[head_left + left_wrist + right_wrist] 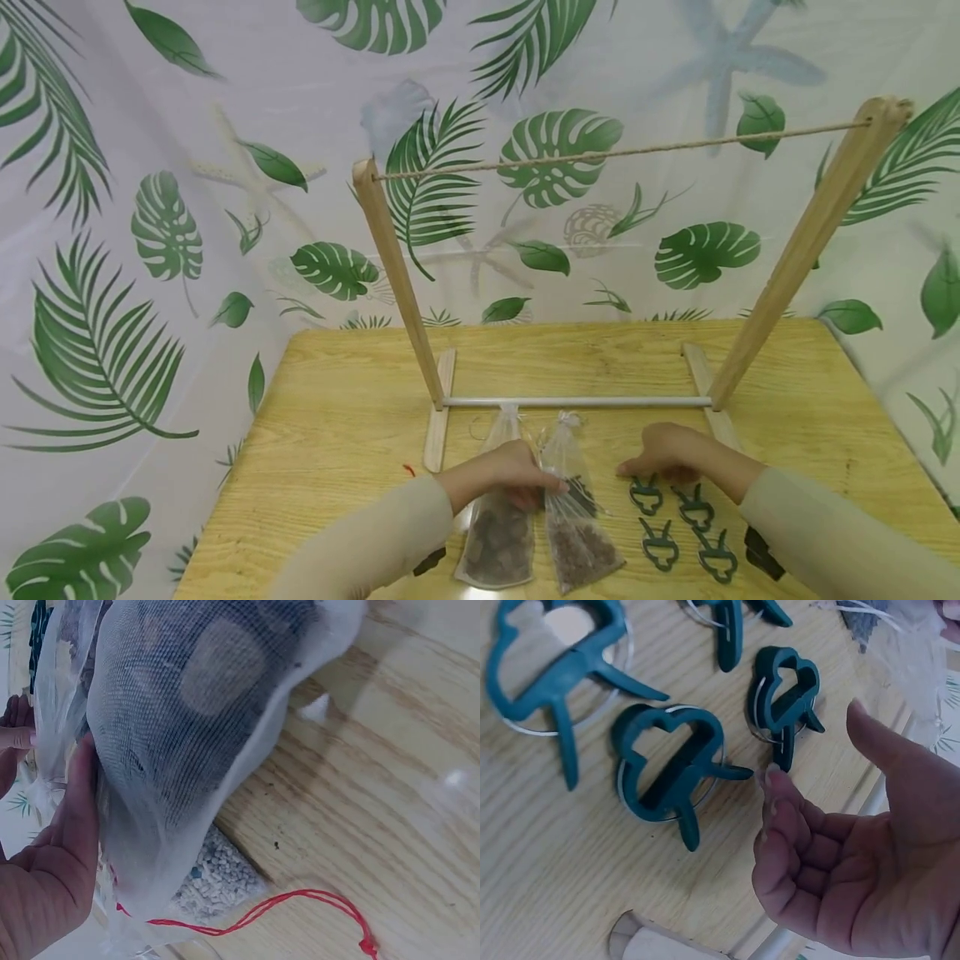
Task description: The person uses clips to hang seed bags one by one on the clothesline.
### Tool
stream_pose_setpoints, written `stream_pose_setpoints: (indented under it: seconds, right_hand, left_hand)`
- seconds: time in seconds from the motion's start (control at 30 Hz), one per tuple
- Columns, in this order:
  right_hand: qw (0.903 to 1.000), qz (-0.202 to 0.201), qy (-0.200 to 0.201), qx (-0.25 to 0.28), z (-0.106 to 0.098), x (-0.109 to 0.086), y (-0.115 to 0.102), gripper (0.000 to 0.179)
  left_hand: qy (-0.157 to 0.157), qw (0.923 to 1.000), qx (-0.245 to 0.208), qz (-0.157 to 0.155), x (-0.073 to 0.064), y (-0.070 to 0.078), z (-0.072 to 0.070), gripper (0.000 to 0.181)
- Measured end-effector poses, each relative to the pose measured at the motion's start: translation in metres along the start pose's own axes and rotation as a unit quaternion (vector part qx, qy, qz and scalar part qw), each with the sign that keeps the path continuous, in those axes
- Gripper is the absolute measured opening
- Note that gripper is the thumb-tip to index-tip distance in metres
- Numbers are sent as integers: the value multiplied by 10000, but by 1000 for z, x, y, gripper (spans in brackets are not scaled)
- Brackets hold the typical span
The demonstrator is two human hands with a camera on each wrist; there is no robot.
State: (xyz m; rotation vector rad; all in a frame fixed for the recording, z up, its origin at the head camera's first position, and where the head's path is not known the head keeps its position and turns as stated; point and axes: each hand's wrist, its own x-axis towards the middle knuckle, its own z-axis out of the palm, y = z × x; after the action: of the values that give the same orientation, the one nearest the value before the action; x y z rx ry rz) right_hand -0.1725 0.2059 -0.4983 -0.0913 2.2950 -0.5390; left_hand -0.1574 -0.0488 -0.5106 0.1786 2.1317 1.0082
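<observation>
Near side of the white rod (577, 402), left hand (513, 467) at the left mesh bag (495, 546) and right mesh bag (583, 550); can't tell whether fingers pinch. Bags look limp, probably bottom-heavy (best held by gathered necks), axes near–far, necks far. Right hand (862, 881), empty, fingers together, thumb apart, beside green clips (686, 784): likely light, stiff; prongs far.

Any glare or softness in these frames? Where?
Head: glare at the bottom edge, below the left mesh bag; left wrist: bright spot on the tabletop, whole picture slightly hazy; right wrist: glare showing through the upper-left green clip.
</observation>
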Motion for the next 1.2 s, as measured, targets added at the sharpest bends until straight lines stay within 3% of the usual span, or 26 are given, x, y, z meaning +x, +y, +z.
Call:
stream_pose_setpoints:
  seconds: [0.27,0.37,0.73,1.0,1.2]
  right_hand:
    - [9978,132,-181,-623,-1,8,-1,59]
    - [9980,219,-234,-553,0,12,-2,58]
    - [9974,521,-371,-346,2,19,-8,42]
    - [9985,382,-264,-273,1,14,-12,34]
    - [9990,158,-238,-353,-2,12,-11,33]
  left_hand:
    - [-568,9943,-840,-331,9,-2,-1,41]
    - [-702,9914,-987,-486,12,-3,-1,40]
    - [-949,9904,-854,-528,24,-2,6,38]
    - [-820,9918,-815,-549,24,1,8,28]
    - [-939,9921,-792,-245,16,9,11,17]
